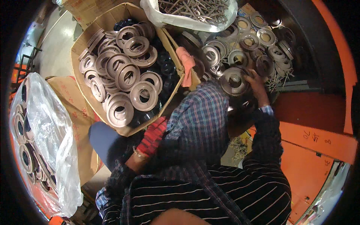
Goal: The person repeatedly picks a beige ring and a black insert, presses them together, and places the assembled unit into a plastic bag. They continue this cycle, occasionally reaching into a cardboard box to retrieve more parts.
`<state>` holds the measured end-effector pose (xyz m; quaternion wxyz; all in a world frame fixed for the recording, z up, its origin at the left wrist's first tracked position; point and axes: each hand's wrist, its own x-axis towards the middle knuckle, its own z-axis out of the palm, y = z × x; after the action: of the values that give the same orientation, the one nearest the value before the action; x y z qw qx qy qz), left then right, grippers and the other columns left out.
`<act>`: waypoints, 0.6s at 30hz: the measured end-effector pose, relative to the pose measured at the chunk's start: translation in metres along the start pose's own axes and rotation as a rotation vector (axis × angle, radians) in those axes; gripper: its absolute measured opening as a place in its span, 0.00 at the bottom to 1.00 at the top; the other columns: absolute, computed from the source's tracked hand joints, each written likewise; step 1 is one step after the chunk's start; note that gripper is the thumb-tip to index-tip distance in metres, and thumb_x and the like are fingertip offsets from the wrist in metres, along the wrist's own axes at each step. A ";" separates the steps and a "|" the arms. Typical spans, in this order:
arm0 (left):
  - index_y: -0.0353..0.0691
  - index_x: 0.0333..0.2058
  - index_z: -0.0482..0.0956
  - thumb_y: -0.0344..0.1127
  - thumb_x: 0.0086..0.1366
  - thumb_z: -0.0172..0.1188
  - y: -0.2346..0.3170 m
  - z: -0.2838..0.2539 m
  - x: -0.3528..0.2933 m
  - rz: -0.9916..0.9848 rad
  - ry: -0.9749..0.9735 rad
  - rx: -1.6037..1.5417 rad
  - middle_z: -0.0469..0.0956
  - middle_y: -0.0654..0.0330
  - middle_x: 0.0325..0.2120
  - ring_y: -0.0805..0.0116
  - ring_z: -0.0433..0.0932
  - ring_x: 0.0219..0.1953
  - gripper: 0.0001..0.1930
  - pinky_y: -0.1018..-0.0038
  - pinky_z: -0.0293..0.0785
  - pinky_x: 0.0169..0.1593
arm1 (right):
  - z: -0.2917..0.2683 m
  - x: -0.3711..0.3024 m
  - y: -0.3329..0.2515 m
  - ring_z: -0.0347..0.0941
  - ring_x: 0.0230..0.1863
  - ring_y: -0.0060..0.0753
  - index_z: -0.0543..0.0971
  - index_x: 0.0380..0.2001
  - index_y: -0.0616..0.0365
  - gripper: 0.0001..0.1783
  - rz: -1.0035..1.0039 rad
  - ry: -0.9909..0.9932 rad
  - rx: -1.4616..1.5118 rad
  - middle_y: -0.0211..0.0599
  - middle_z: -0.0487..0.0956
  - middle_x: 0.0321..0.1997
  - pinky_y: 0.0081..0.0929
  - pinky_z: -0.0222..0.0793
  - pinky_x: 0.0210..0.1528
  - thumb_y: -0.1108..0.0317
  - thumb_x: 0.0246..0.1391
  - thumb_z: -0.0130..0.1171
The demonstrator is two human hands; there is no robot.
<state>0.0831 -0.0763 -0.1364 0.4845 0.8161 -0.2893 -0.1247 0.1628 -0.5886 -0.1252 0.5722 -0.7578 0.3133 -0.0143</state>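
My right hand point(258, 84) is closed on the rim of a brown-grey plastic ring point(227, 87), a round flanged piece with a wide centre hole. It holds the ring in front of a pile of similar rings point(239, 58) at the upper right. My left hand point(152, 138), in a red glove with dark stripes, lies with its fingers stretched out near the near corner of a cardboard box point(165, 106). Nothing shows in that hand. Many brown rings point(144, 96) fill the box, with glossy black round parts point(167, 68) along its right side.
A white sack point(187, 24) of thin plastic sticks stands at the top. Over the box edge hangs a pinkish-orange cloth point(186, 62). To the left is a clear plastic bag point(52, 127) with more rings. An orange panel point(305, 172) stands at the right.
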 end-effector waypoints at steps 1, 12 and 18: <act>0.40 0.57 0.74 0.25 0.67 0.47 0.011 -0.012 -0.004 0.053 0.058 -0.077 0.73 0.54 0.57 0.58 0.70 0.60 0.20 0.68 0.64 0.65 | -0.008 -0.008 -0.002 0.75 0.52 0.34 0.75 0.56 0.57 0.23 -0.099 0.013 -0.191 0.38 0.80 0.50 0.30 0.69 0.54 0.72 0.56 0.58; 0.38 0.46 0.81 0.41 0.61 0.64 0.061 -0.072 -0.016 -0.272 0.370 0.455 0.82 0.53 0.41 0.57 0.81 0.42 0.18 0.68 0.75 0.47 | 0.089 -0.045 -0.149 0.74 0.54 0.33 0.64 0.64 0.61 0.31 -0.646 -0.526 0.541 0.43 0.75 0.58 0.29 0.63 0.61 0.61 0.63 0.56; 0.46 0.59 0.70 0.58 0.52 0.67 0.011 -0.039 -0.020 -0.574 -0.120 0.654 0.73 0.53 0.55 0.50 0.68 0.60 0.39 0.53 0.59 0.65 | 0.159 0.056 -0.049 0.70 0.63 0.53 0.65 0.61 0.76 0.55 -0.254 -0.316 -0.595 0.60 0.74 0.58 0.41 0.64 0.63 0.40 0.42 0.71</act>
<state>0.0816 -0.0404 -0.1086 0.1290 0.9652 -0.1027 -0.2032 0.2906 -0.4727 -0.1558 0.3613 -0.9171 0.1147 0.1238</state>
